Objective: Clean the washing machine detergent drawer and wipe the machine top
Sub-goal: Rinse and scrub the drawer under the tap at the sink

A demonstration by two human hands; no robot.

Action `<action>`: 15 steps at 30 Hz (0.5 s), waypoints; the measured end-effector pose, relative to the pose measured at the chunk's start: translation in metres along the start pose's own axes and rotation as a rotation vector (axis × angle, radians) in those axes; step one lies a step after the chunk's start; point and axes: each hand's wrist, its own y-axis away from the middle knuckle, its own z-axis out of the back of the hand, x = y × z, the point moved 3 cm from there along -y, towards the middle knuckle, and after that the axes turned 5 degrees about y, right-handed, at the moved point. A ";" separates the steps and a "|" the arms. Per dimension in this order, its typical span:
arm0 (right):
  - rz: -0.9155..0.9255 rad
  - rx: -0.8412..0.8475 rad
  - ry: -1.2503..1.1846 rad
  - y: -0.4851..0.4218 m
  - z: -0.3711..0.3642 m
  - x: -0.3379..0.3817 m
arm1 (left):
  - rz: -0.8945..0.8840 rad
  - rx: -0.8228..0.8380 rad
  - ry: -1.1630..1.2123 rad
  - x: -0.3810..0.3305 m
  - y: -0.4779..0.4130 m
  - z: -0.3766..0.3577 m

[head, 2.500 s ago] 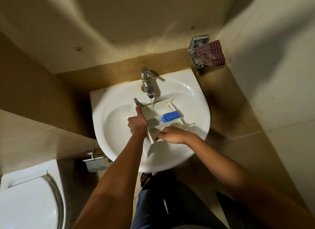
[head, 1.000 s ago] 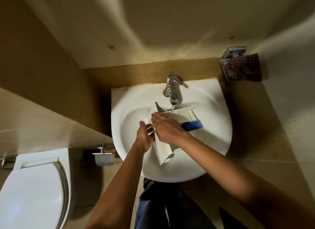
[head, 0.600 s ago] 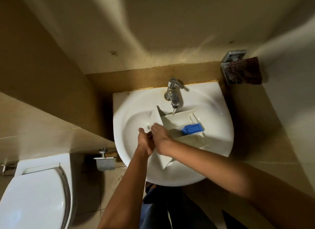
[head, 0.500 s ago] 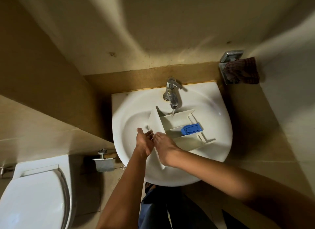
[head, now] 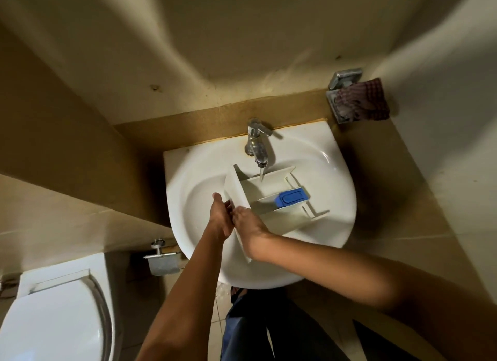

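A white sink (head: 188, 204) holds the white detergent drawer (head: 252, 191) under the running tap (head: 257, 145). The left hand (head: 221, 221) and right hand (head: 248, 226) both grip the drawer's front panel. A blue cap (head: 291, 197) sits inside.

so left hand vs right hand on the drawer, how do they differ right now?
The left hand grips the detergent drawer from outside its front panel, thumb up; the right hand lies on the compartment side. The left forearm comes up from below, nearly straight; the right forearm sweeps in from the lower right. Both are bare, touch each other, and hold the same front end over the sink.
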 end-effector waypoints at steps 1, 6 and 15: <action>0.021 -0.018 0.017 0.008 -0.003 0.003 | -0.011 -0.010 -0.026 0.001 0.001 -0.002; 0.388 -0.157 -0.304 0.052 -0.010 -0.012 | -0.098 -0.080 -0.095 0.003 -0.002 -0.003; -0.043 -0.424 -2.304 0.046 -0.076 -0.082 | -0.142 -0.127 -0.305 0.003 -0.009 -0.004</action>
